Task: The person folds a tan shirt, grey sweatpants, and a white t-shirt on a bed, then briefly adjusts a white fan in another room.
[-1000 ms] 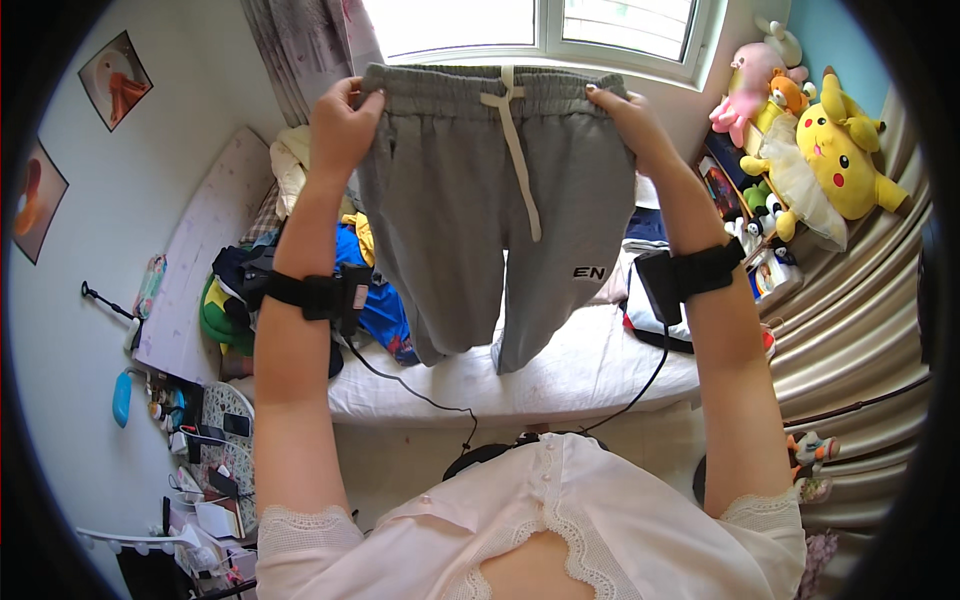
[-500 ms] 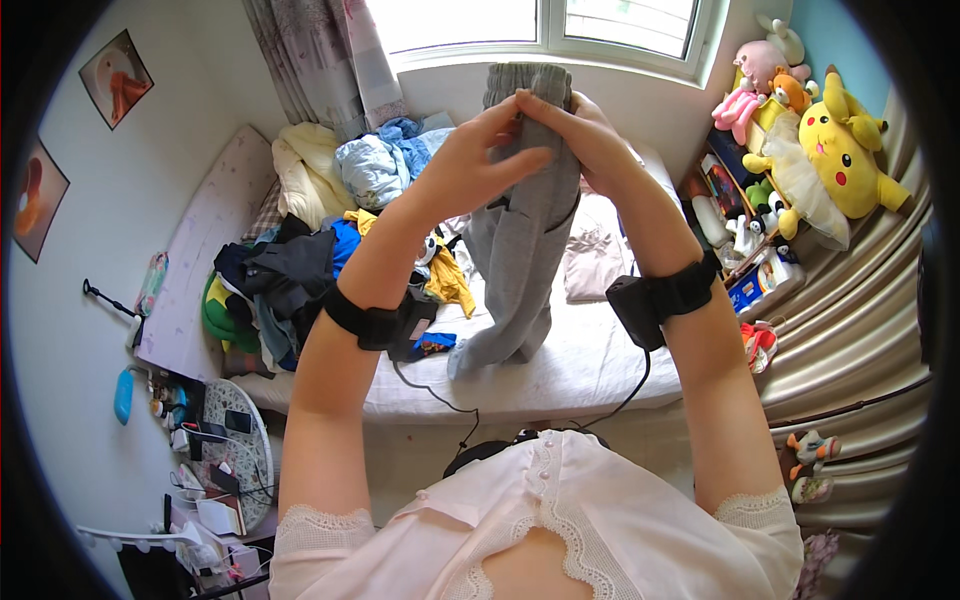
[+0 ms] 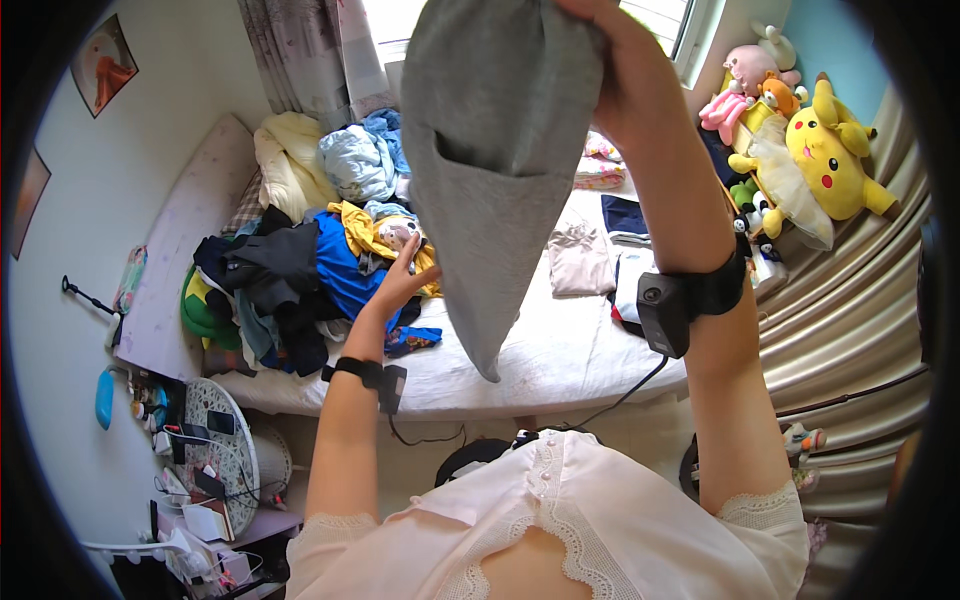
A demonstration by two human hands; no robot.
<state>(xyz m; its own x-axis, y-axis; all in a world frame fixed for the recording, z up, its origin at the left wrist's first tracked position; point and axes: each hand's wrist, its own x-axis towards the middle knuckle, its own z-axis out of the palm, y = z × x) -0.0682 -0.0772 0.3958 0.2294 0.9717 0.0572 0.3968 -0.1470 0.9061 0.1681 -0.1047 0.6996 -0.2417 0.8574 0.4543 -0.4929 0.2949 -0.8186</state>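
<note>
Grey trousers hang over a clothes-strewn bed near a window

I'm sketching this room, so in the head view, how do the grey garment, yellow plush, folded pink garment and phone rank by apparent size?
1. Grey garment
2. Yellow plush
3. Folded pink garment
4. Phone

Held so close, the grey garment gains apparent size.

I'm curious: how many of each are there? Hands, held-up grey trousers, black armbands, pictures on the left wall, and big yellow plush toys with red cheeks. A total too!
Hands (left hand, right hand): 2
Grey trousers, held up: 1
Black armbands: 2
Wall pictures: 2
Big yellow plush toy: 1
Total: 8
</note>
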